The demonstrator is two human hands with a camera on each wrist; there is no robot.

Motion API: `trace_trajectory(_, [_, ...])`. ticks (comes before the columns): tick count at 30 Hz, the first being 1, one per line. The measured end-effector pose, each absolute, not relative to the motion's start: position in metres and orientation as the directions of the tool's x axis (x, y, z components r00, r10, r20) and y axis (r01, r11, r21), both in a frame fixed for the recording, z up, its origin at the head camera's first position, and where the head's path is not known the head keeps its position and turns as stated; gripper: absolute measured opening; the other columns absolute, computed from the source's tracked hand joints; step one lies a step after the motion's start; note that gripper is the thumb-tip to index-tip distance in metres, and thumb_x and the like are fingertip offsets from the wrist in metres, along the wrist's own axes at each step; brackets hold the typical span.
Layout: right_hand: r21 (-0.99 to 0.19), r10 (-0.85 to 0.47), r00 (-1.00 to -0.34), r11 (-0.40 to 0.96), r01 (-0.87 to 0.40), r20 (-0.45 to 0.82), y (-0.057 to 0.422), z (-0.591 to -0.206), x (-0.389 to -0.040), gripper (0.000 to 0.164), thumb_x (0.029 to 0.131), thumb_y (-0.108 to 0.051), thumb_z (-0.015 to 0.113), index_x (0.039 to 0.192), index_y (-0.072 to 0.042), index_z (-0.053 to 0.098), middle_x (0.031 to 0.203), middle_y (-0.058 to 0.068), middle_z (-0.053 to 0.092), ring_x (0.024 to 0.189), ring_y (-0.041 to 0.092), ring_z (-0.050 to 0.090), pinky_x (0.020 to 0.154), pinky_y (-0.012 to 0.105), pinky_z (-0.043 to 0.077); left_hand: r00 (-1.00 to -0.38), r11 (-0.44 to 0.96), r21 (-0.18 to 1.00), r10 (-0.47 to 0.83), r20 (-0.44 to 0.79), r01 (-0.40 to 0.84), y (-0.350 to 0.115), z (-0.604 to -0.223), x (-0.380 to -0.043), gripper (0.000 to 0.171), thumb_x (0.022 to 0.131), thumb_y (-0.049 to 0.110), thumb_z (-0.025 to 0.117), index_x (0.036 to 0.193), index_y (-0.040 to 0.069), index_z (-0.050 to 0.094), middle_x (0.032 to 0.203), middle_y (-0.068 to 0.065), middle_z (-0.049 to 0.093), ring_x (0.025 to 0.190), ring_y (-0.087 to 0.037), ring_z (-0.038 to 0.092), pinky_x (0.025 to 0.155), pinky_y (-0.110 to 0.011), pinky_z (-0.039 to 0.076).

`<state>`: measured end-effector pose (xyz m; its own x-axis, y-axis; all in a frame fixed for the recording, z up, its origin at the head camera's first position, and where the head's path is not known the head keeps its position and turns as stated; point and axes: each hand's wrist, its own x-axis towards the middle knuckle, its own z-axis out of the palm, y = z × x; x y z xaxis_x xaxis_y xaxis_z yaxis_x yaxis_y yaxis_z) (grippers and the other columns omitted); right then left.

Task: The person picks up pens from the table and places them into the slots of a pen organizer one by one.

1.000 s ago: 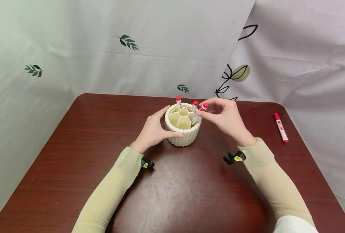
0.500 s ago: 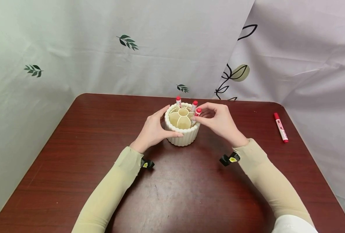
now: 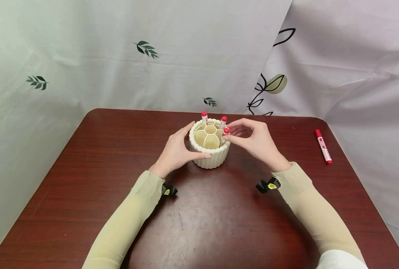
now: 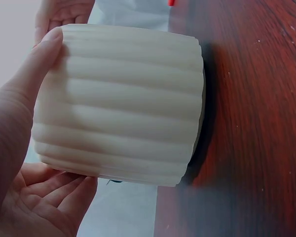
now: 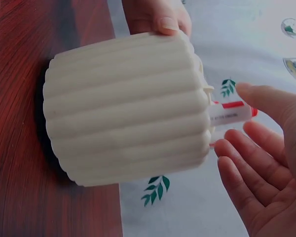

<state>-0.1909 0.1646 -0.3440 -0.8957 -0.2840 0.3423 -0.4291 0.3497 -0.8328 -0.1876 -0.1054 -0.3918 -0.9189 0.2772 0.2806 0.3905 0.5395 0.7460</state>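
Observation:
A cream, ribbed pen holder (image 3: 210, 158) with petal-shaped compartments stands upright on the table. My left hand (image 3: 175, 151) grips its side, the thumb across the front and the fingers behind. Three red-capped markers stand in it: one at the back (image 3: 204, 117), one at the back right (image 3: 223, 121), and one at the right (image 3: 226, 131), lower than the others. Around this last marker is my right hand (image 3: 254, 140). In the right wrist view, the right thumb and fingers are spread apart beside the marker (image 5: 230, 113), with gaps showing between them and it.
A further red-capped marker (image 3: 324, 146) lies on the dark red wooden table (image 3: 192, 224) near its right edge. Pale curtains (image 3: 186, 56) with leaf prints hang behind and beside the table.
My right hand has moved left and a little down, and its marker has sunk into the right compartment. The right fingers have loosened from it. My left hand stays on the pen holder.

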Motion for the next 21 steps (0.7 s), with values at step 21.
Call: trace_trajectory(21, [-0.810,-0.060,-0.951,0.511,-0.289,0.302,0.238,-0.363,-0.182,0.041,0.088,-0.028,0.084,0.127,-0.019,0.074,0.124,0.001,0.071,0.116,0.005,0.061,0.092,0.021,0.050,-0.920,0.572,0.721,0.248,0.302,0.391,-0.114,-0.389,-0.164,0.109,0.069,0.057,0.090,0.156,0.011,0.042,0.150,-0.001,0.051,0.126,-0.014,0.056,0.104,-0.033,0.046])
